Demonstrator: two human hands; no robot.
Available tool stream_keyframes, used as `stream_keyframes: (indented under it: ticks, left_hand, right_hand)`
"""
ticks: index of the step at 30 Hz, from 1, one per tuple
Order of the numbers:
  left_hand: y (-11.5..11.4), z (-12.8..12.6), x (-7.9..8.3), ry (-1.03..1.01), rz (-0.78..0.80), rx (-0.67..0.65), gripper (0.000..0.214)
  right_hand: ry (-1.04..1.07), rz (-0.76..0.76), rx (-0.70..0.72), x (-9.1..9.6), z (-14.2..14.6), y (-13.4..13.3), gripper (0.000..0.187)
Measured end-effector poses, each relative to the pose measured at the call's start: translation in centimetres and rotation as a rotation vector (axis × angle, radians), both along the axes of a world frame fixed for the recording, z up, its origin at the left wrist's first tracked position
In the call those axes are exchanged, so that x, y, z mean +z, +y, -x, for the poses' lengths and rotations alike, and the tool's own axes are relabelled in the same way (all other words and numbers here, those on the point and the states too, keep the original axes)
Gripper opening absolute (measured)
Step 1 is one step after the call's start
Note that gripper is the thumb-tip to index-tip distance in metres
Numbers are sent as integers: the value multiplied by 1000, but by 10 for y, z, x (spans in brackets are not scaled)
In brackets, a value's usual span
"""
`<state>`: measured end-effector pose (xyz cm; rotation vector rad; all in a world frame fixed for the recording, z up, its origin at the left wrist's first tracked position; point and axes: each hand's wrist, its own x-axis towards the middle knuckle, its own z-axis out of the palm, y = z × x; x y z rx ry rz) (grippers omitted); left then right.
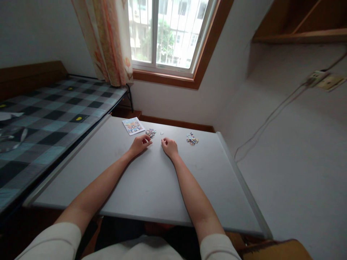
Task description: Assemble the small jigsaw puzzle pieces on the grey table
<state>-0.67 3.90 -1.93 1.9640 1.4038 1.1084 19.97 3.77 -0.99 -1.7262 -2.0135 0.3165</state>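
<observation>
Bed with a checked cover [59, 119] pretty much fills the left side, wooden board [29, 76] behind it at upper left. Floral curtain [112, 43] hangs top left of centre, right beside a wood-framed window [176, 36]. Upper right's got a wooden shelf [300, 38], with wall sockets [331, 82] below and cables [276, 110] drooping down.

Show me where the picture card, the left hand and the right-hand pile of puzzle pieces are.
Picture card [133, 126]: head view, middle of its printed face.
Left hand [141, 143]: head view, back of the hand.
Right-hand pile of puzzle pieces [192, 139]: head view, middle of the heap.
</observation>
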Motion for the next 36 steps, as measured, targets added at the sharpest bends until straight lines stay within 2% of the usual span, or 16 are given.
stream_keyframes:
  ticks: [4, 7, 13, 18, 25, 32, 36]
  left_hand:
    - [-1, 0, 0, 0, 9, -4, 29]
    - [-2, -2, 0, -47, 1, -21, 32]
    - [-3, -9, -1, -243, 84, -84, 39]
    - [-2, -10, -3, -319, 163, -107, 44]
    - [-2, -9, -1, -206, 114, -130, 37]
    - [0, -9, -3, -93, 30, -75, 45]
    - [0, -8, -4, 32, -27, -97, 34]
  right_hand:
    - [149, -1, 138, -1, 7, -3, 30]
    - [184, 14, 233, -1, 13, -7, 28]
    - [149, 24, 261, 1, 13, -11, 25]
    - [164, 33, 277, 1, 12, -11, 24]
    - [200, 35, 280, -2, 11, -8, 24]
    - [270, 36, 281, -6, 9, -3, 24]
    - [301, 49, 260, -5, 10, -3, 24]
